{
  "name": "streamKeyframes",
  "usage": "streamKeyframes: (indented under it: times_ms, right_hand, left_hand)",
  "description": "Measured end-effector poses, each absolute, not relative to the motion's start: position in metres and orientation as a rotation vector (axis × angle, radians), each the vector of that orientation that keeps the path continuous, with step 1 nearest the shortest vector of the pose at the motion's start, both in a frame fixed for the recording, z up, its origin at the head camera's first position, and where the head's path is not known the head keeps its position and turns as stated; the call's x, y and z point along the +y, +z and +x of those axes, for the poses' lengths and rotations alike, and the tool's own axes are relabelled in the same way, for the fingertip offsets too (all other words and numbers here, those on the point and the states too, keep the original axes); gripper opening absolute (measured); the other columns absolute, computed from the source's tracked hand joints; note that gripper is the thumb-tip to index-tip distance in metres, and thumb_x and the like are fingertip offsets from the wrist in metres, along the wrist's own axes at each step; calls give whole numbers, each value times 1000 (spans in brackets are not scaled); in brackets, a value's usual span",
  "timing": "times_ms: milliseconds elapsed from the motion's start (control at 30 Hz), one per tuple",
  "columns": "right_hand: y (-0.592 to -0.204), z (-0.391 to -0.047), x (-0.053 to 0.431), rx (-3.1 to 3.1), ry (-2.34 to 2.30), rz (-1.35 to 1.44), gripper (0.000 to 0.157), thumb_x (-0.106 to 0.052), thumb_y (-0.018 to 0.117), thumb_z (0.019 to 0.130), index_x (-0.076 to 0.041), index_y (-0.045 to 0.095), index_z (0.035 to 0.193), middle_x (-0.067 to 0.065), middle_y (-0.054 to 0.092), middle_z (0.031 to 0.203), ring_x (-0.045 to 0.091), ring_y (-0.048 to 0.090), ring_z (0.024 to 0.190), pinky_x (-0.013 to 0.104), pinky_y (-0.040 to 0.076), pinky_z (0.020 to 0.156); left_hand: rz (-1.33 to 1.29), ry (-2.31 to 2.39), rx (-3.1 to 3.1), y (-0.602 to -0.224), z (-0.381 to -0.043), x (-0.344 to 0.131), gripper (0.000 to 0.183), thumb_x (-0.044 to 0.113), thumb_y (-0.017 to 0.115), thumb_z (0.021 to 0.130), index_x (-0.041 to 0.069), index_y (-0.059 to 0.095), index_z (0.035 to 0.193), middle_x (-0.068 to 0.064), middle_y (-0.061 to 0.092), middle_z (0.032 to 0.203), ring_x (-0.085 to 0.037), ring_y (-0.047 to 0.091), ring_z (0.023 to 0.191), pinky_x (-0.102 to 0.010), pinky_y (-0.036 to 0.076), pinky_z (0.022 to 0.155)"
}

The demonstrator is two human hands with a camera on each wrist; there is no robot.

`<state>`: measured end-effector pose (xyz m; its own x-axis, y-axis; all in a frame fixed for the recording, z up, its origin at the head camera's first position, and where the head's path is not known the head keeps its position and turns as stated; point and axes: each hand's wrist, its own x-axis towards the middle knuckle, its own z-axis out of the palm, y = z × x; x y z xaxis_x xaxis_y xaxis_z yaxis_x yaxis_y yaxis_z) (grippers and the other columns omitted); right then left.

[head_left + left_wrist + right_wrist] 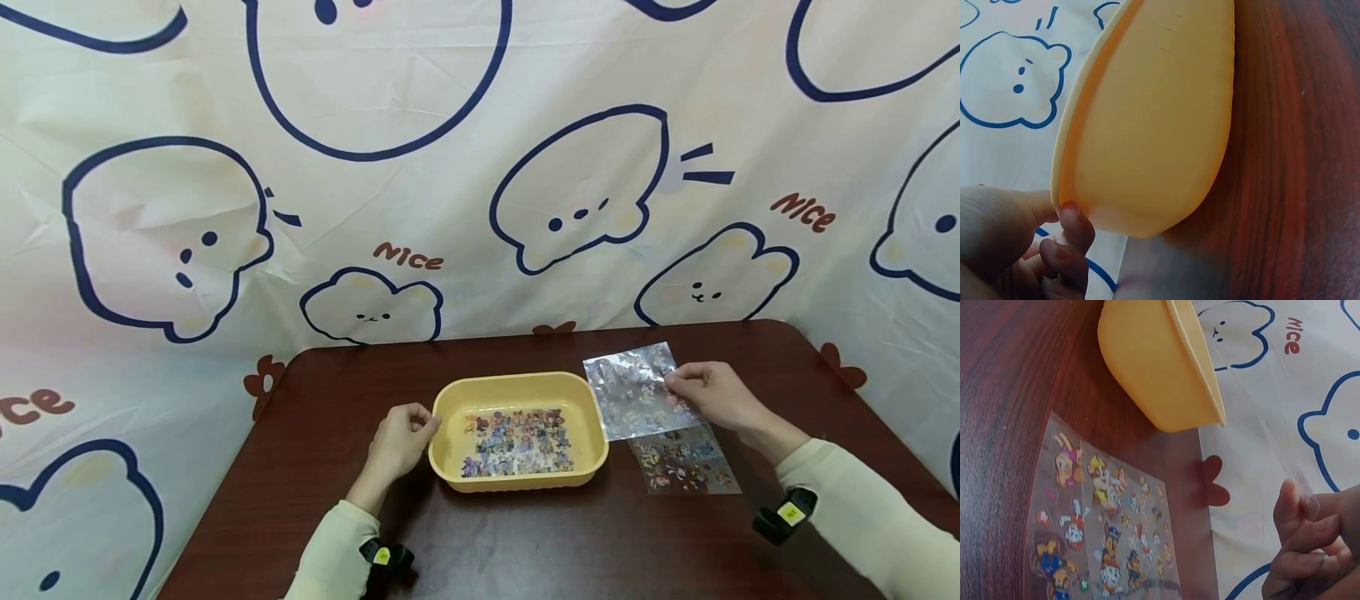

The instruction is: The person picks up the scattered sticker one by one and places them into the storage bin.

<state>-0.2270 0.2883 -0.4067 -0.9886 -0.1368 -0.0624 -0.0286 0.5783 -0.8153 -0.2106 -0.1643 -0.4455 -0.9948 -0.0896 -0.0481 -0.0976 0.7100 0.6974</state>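
My left hand (399, 442) pinches the left rim of a yellow plastic basin (517, 483) between thumb and fingers; the left wrist view shows the fingertips on the rim. Inside the basin lies a clear sheet of colourful cartoon stickers (517, 442). With thumb and fingers my right hand (716, 398) holds the right edge of a shiny transparent sticker sheet (626, 387), raised beside the basin's right end. Below it, a second sticker sheet (686, 467) with cartoon dogs lies on the table. In the right wrist view the held sheet is seen nearly edge-on.
A dark reddish-brown wooden table (480, 550) carries everything. Behind it and at the sides hangs a pale cloth (465, 200) printed with blue-outlined cartoon animals. Each wrist wears a small black camera on a band.
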Motion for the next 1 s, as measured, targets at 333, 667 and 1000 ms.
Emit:
streamKeyframes:
  times_ms: [333, 667, 1000]
  right_hand:
    - [-408, -228, 278, 2630, -1433, -184, 32, -23, 53, 106, 7, 65, 111, -3, 71, 75, 5, 40, 50, 26, 37, 47]
    - [-412, -228, 262, 2562, -1489, -161, 28, -19, 55, 104, 8, 64, 107, -3, 71, 74, 4, 36, 48, 25, 35, 45]
    - [-420, -227, 251, 2551, -1519, -263, 27, -17, 58, 103, 9, 66, 104, 0, 71, 72, 3, 32, 43, 24, 32, 43]
  left_hand:
    - [-179, 1192, 2892, -446, -212, -164, 20, 29, 65, 97, 12, 67, 87, 3, 53, 59, -13, 46, 52, -29, 36, 50]
    - [-190, 1196, 2898, -446, -211, -163, 20, 30, 66, 97, 12, 67, 86, 3, 54, 61, -13, 48, 54, -29, 37, 52]
    - [-197, 1204, 2895, -444, -211, -163, 20, 29, 66, 97, 12, 67, 86, 2, 55, 63, -13, 48, 54, -29, 37, 52]
